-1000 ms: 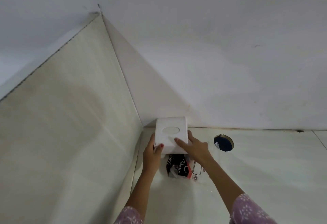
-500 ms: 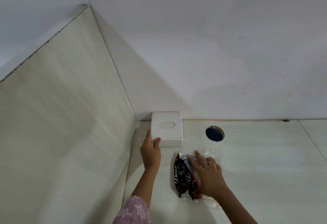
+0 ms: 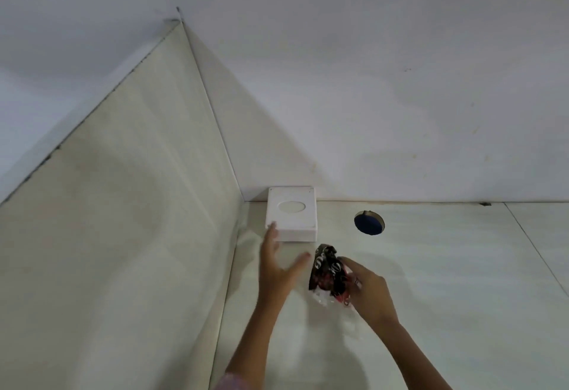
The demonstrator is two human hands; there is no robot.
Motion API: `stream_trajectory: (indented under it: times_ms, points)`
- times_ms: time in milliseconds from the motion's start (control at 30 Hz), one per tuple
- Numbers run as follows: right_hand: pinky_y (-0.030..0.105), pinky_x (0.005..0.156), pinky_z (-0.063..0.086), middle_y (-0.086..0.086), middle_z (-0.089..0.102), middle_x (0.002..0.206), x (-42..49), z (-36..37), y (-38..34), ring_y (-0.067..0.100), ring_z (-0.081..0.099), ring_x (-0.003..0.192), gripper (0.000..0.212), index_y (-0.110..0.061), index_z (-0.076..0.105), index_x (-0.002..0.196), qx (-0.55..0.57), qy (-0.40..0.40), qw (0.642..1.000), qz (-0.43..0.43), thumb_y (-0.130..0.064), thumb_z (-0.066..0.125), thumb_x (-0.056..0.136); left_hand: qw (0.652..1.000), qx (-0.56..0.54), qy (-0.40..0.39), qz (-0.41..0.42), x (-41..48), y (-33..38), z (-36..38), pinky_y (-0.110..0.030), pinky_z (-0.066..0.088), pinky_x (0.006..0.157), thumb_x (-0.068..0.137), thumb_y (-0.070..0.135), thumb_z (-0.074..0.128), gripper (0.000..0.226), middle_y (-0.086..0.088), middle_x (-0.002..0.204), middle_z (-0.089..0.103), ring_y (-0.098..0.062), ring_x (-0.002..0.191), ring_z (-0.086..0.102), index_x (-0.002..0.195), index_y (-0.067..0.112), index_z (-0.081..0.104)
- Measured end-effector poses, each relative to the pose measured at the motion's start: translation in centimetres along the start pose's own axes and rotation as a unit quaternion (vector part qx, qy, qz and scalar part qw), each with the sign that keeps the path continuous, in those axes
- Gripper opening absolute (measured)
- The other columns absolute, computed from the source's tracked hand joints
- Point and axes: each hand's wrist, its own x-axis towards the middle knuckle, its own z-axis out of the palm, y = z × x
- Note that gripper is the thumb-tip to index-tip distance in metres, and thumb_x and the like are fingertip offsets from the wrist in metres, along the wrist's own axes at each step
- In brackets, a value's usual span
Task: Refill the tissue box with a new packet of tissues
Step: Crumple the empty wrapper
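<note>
Sleeve fabric [image 3: 229, 383], pink and patterned, shows at the bottom edge on the left forearm. Both forearms reach forward over the pale bench [image 3: 446, 282] toward the white tissue box [image 3: 292, 213], the landmark for the rest. The right hand [image 3: 368, 291] is in front of the box and a little to its right, its fingers closed around a crumpled black, red and clear plastic wrapper [image 3: 327, 269], which it holds just above the bench; whether the wrapper holds any tissues I cannot tell. The left hand [image 3: 277, 263] is in front of the box near its front-left corner, fingers spread and holding nothing, blurred, with its fingertips overlapping that corner; whether they touch it cannot be told. The box sits flat on the bench in the corner, its oval opening facing up, its back against the rear wall [image 3: 369, 82] and the side panel [image 3: 123, 220] just to its left. To the right of the box, apart from it, a round hole [image 3: 369, 223] in the bench shows blue inside.
</note>
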Motion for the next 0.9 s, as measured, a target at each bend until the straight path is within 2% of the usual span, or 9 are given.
stream_trajectory:
  times_ms: [100,233,333,400,500,567,633,767,900]
  points:
    - [0.01,0.053,0.05,-0.019,0.071,0.059,-4.6,-2.3,-1.8,0.0,0.066,0.058,0.045,-0.029,0.069,0.1,0.179,-0.001,0.984,-0.009,0.008,0.056,0.077,0.977,-0.002,-0.207,0.054,-7.0,0.4,0.8,-0.014,0.039,0.098,0.067,0.026,0.075,0.079,0.029,0.131,0.05,0.002,0.121,0.048,0.132,0.041,0.034]
    - [0.041,0.064,0.056,0.022,0.071,0.068,-11.4,-2.1,-1.9,0.034,0.067,0.062,0.031,-0.003,0.073,0.072,0.518,-0.043,0.849,0.098,0.019,0.052,0.071,0.993,0.029,-0.073,0.093,-12.3,1.6,1.8,-0.013,0.05,0.072,0.067,-0.005,0.054,0.063,0.028,0.096,0.067,-0.001,0.087,0.064,0.094,0.051,0.061]
    - [0.033,0.056,0.058,0.02,0.071,0.068,-15.1,-1.7,-1.6,0.028,0.069,0.059,0.02,-0.005,0.071,0.06,0.614,-0.075,0.777,0.119,0.012,0.06,0.061,0.999,0.007,-0.026,0.044,-14.7,3.0,1.6,-0.018,0.049,0.067,0.057,-0.006,0.06,0.047,0.018,0.075,0.072,-0.005,0.073,0.065,0.071,0.038,0.069]
    - [0.028,0.057,0.056,0.013,0.072,0.083,-17.0,-2.4,-1.5,0.022,0.069,0.068,0.009,-0.008,0.071,0.077,0.566,-0.123,0.812,0.072,-0.008,0.072,0.068,0.997,-0.073,0.013,-0.035,-15.9,3.6,0.7,-0.034,0.051,0.068,0.05,0.006,0.063,0.025,-0.002,0.07,0.073,-0.024,0.072,0.066,0.07,0.018,0.072]
    - [0.03,0.085,0.05,0.005,0.051,0.124,-18.9,-3.4,-0.7,0.018,0.057,0.106,0.087,-0.014,0.054,0.111,0.369,-0.213,0.904,-0.022,-0.048,0.087,0.037,0.984,-0.145,0.006,-0.103,-18.1,4.0,-0.2,-0.043,0.049,0.067,0.052,0.011,0.063,0.019,-0.024,0.073,0.065,-0.036,0.069,0.061,0.068,0.004,0.069]
    - [0.022,0.08,0.053,0.011,0.057,0.114,-20.5,-3.6,-0.6,0.006,0.063,0.093,0.063,-0.015,0.049,0.106,0.34,-0.207,0.917,-0.026,-0.027,0.086,0.056,0.987,-0.129,0.006,-0.095,-20.4,4.7,0.2,-0.031,0.046,0.056,0.058,-0.008,0.059,0.018,-0.021,0.066,0.063,-0.027,0.06,0.057,0.059,0.008,0.068]
    - [0.015,0.06,0.055,0.017,0.06,0.096,-21.9,-3.5,-1.0,0.007,0.065,0.07,0.023,-0.016,0.052,0.091,0.379,-0.093,0.921,0.005,-0.001,0.065,0.079,0.991,-0.11,-0.016,-0.078,-22.7,5.1,1.0,-0.021,0.044,0.043,0.062,-0.012,0.061,0.022,-0.016,0.062,0.061,-0.015,0.047,0.057,0.06,0.009,0.067]
    - [0.023,0.044,0.055,0.003,0.072,0.069,-24.5,-4.0,-0.2,0.016,0.067,0.059,0.045,-0.024,0.054,0.093,0.528,0.011,0.846,0.07,0.019,0.044,0.081,0.974,-0.154,-0.143,-0.089,-26.3,5.5,0.5,-0.027,0.055,0.06,0.064,0.005,0.069,0.028,-0.016,0.081,0.064,-0.014,0.065,0.065,0.091,0.001,0.066]
    - [0.03,0.047,0.055,0.002,0.073,0.061,-28.0,-3.7,0.5,0.02,0.068,0.057,0.043,-0.017,0.064,0.087,0.482,0.065,0.872,0.06,0.022,0.049,0.076,0.966,-0.157,-0.191,-0.081,-29.6,4.0,-0.6,-0.045,0.057,0.084,0.054,0.023,0.075,0.038,-0.017,0.09,0.067,-0.028,0.087,0.066,0.09,0.012,0.07]
